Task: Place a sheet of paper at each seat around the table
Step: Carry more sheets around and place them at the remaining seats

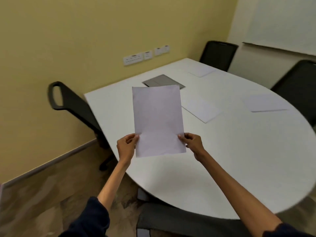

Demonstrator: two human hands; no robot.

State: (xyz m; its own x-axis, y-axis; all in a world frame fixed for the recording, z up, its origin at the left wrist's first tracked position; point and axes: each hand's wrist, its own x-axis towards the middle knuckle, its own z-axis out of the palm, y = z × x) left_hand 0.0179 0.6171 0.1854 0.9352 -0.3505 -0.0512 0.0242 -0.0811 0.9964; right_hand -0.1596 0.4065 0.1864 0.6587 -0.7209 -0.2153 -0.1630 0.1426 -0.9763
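I hold one white sheet of paper (158, 120) up in the air over the near left part of the white table (230, 159). My left hand (126, 147) pinches its lower left edge and my right hand (192, 144) pinches its lower right edge. Three more sheets lie flat on the table: one (202, 109) just behind the held sheet, one (265, 102) at the right by a chair, one (201, 70) at the far end.
Black chairs stand around the table: one at the left (75, 103), one at the far end (218, 54), one at the right (297, 86), one just below me (179, 221). A grey panel (160, 80) sits in the tabletop. A yellow wall with sockets (145, 55) runs behind.
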